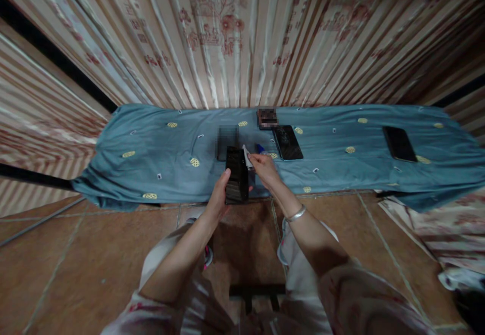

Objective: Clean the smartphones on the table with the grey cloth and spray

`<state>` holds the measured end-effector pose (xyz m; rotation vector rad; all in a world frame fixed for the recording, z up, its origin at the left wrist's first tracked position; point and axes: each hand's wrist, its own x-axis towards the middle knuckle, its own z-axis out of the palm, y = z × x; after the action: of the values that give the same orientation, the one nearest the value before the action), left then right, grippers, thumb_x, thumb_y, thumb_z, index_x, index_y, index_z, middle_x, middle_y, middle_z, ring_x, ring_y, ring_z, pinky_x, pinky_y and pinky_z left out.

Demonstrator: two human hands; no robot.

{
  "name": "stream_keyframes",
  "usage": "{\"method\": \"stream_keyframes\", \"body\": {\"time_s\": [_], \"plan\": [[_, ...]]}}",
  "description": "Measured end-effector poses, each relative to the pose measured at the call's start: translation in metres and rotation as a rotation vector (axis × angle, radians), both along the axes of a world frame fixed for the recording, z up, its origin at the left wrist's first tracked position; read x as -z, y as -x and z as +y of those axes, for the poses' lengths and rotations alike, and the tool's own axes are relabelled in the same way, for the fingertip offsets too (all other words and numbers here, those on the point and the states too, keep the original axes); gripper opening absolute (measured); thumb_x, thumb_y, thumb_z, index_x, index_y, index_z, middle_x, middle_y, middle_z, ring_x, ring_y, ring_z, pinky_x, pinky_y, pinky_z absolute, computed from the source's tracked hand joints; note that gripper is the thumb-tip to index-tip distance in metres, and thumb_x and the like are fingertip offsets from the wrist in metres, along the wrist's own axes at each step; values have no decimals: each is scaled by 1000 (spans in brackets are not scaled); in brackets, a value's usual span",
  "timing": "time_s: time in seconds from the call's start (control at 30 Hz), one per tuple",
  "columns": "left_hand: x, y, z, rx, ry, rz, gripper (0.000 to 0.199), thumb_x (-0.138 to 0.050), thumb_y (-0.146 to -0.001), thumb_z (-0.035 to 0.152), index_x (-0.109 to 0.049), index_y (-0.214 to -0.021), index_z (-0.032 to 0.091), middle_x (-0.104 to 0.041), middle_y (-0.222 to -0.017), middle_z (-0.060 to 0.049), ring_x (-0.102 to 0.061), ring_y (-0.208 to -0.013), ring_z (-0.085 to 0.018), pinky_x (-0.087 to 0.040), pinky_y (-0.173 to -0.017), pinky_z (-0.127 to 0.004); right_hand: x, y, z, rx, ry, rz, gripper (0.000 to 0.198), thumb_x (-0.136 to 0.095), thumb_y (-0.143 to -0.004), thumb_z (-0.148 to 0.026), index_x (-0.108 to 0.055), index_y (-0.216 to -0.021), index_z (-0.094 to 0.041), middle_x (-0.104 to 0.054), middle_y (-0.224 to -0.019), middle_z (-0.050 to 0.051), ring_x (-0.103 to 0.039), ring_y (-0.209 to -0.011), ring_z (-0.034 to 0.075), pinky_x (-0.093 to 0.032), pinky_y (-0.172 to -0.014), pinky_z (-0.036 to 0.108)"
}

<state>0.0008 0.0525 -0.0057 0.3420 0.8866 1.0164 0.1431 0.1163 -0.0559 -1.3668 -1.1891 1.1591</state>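
Patterned curtains hang behind a long, low surface, which is covered by a blue cloth with yellow motifs. Above its near edge, the left hand grips a dark, block-like object, with the thumb along its left side and the fingers passing behind it. This way of holding seems chosen to keep the object steady and to leave its upper right edge free. At this edge the right hand is closed in a pinch on a slim pale object; whether the two objects touch, I cannot tell. Such a fingertip grip probably suits a thin thing which needs fine control. A small blue item lies just beyond the right fingers, perhaps to be within easy reach. To its right rests a black phone, with a blurred small box just behind it, while another phone lies well apart, farther to the right, maybe to be out of the way. Behind the held object, a blurred dark patch cannot be identified.
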Motion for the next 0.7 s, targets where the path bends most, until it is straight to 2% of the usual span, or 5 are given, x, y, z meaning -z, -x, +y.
{"method": "stream_keyframes", "body": {"time_s": [0.1,0.27,0.37,0.53,0.7], "plan": [[1,0,2,-5,-16,26,27,-59,-88,36,-68,-99,13,-76,-94,-9,-72,-94,-25,-58,-87,-39,-3,6,-2,52,55,141,42,-61,-70,-59,-60,-57,-19,-52,-52,-4,-44,-51,10,-30,-49,21],[-2,3,4,-39,-4,65,27,-55,-89,34,-70,-95,12,-77,-86,-8,-72,-95,-25,-56,-89,-36,-13,10,-6,32,156,334,35,-69,-64,-51,-57,-53,-19,-53,-51,-4,-46,-50,8,-34,-48,20],[-5,4,5,-39,11,43,31,-52,-91,35,-71,-96,11,-77,-86,-8,-72,-96,-25,-55,-91,-36,-18,12,-8,19,173,362,35,-69,-61,-50,-55,-52,-20,-54,-52,-4,-46,-50,8,-34,-48,19],[-7,8,10,-72,59,13,36,-49,-93,36,-68,-111,11,-77,-96,-8,-70,-101,-24,-52,-96,-36,-19,18,-15,-15,194,389,34,-70,-59,-50,-57,-55,-19,-55,-54,-4,-46,-51,7,-35,-48,19],[-5,13,17,-138,72,38,34,-50,-92,37,-70,-103,12,-77,-91,-9,-71,-95,-24,-53,-93,-36,-15,26,-24,-50,208,396,40,-73,-54,-55,-58,-55,-18,-52,-52,-6,-43,-49,6,-34,-49,20]]}}
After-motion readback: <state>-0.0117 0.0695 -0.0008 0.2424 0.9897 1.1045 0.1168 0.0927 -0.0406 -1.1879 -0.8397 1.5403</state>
